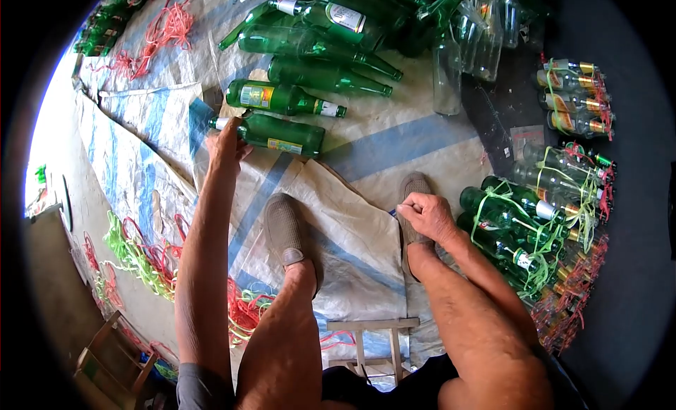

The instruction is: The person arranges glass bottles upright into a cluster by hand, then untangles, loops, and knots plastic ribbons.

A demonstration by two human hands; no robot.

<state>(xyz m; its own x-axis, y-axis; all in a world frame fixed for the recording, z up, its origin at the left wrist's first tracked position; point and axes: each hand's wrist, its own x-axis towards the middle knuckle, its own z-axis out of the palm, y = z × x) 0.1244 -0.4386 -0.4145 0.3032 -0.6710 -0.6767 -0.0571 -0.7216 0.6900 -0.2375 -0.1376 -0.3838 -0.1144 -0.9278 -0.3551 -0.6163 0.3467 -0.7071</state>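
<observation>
My left hand [224, 144] is closed around the neck of a green glass bottle [285, 135], which lies on its side on the striped sheet. The bottle's base points right, and a yellow label shows on its lower side. Just above it lies another green bottle [282, 98] with a yellow label, its neck to the right. My right hand [428, 214] is over my right shoe, near my knee. Its fingers are curled in, and no object shows in them.
More green bottles [331, 77] are heaped at the top, beside clear bottles [446, 75]. Bundles of bottles tied with green string [503, 216] stand at the right. Red string [169, 26] lies at upper left, with tangled green string [134, 251] lower down. A wooden stool [373, 325] is below me.
</observation>
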